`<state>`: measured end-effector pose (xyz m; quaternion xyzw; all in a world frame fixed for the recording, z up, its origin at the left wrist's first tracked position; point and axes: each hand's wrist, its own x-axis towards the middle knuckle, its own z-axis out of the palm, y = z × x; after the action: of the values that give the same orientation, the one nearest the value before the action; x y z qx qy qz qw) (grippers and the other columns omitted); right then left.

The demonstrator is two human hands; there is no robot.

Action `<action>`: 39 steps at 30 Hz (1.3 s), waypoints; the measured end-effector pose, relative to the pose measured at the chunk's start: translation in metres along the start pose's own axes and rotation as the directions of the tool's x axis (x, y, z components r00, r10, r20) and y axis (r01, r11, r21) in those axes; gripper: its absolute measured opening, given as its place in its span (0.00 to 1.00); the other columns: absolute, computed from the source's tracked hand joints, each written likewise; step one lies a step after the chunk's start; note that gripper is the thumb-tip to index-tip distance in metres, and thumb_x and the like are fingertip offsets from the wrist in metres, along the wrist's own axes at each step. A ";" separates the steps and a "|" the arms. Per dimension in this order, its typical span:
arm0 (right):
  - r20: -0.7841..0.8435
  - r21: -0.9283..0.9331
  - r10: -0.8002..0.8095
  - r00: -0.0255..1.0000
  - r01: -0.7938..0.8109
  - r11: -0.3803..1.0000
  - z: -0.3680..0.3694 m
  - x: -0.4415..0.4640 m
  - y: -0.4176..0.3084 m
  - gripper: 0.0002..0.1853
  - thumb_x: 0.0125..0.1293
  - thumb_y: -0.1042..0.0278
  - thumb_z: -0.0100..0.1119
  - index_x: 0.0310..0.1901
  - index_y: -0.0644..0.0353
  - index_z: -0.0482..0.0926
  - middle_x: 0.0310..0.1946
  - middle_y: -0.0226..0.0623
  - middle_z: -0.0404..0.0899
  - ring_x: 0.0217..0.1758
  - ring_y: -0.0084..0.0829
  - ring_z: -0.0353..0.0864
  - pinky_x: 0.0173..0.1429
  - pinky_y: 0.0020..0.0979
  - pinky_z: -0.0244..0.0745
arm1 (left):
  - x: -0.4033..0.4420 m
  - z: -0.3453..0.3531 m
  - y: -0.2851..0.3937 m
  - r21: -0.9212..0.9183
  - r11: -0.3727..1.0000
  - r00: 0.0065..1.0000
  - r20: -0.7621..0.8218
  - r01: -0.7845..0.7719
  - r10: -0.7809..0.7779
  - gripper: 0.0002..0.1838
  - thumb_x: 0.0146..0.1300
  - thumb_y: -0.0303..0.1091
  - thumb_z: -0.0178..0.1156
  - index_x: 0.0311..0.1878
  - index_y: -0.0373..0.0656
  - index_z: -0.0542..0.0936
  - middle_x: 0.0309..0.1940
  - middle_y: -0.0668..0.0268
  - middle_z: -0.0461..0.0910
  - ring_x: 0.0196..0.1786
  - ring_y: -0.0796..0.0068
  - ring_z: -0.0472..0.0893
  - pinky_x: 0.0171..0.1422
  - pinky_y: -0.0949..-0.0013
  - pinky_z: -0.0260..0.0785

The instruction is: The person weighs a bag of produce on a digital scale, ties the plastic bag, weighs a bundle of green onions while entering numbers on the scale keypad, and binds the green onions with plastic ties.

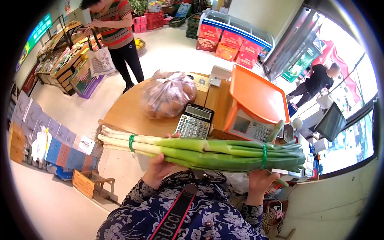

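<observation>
A long bundle of green onions, tied with green bands near both ends, lies level across my two hands. My left hand grips it left of the middle, its fingers partly behind the stalks. Under the leafy end, my right hand holds the bundle from below. The white roots point left. Just beyond the bundle, a calculator rests on the wooden counter. A knotted clear plastic bag of round brownish items sits behind it. To the right stands a weighing scale with an orange tray.
Past the counter, a person in a striped shirt stands with a cloth bag. Red boxes line a freezer. A wooden stool and stacked boxes are at left, a monitor at right.
</observation>
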<state>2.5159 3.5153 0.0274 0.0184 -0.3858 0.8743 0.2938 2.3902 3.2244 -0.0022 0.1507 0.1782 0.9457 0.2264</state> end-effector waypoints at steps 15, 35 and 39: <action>-0.011 0.041 0.307 0.952 -0.307 0.951 0.032 -0.050 0.049 0.37 0.48 0.57 0.69 0.60 0.52 0.65 0.59 0.32 0.67 0.64 0.36 0.62 0.68 0.43 0.54 | -0.022 -0.046 0.061 0.051 0.999 0.985 -0.173 -0.010 0.018 0.32 0.57 0.45 0.60 0.62 0.47 0.62 0.62 0.60 0.63 0.64 0.62 0.63 0.67 0.55 0.55; 0.089 0.158 0.366 0.926 -0.376 0.913 0.039 -0.101 0.104 0.39 0.56 0.45 0.59 0.64 0.60 0.58 0.63 0.44 0.60 0.66 0.44 0.58 0.65 0.50 0.56 | 0.014 -0.172 0.116 -0.018 0.994 0.974 -0.202 0.106 -0.107 0.27 0.61 0.50 0.54 0.59 0.46 0.68 0.59 0.66 0.69 0.62 0.66 0.66 0.67 0.59 0.54; -0.013 0.241 0.406 0.914 -0.392 0.888 0.040 -0.094 0.106 0.31 0.62 0.50 0.53 0.61 0.61 0.62 0.58 0.44 0.67 0.57 0.44 0.69 0.59 0.49 0.66 | 0.015 -0.162 0.115 0.070 0.986 0.961 -0.245 0.152 -0.131 0.26 0.63 0.52 0.51 0.59 0.46 0.68 0.58 0.66 0.70 0.61 0.67 0.67 0.66 0.62 0.56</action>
<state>2.5299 3.3849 -0.0398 -0.0543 -0.2665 0.9553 0.1156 2.2754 3.0922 -0.0965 0.0322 0.2559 0.9296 0.2634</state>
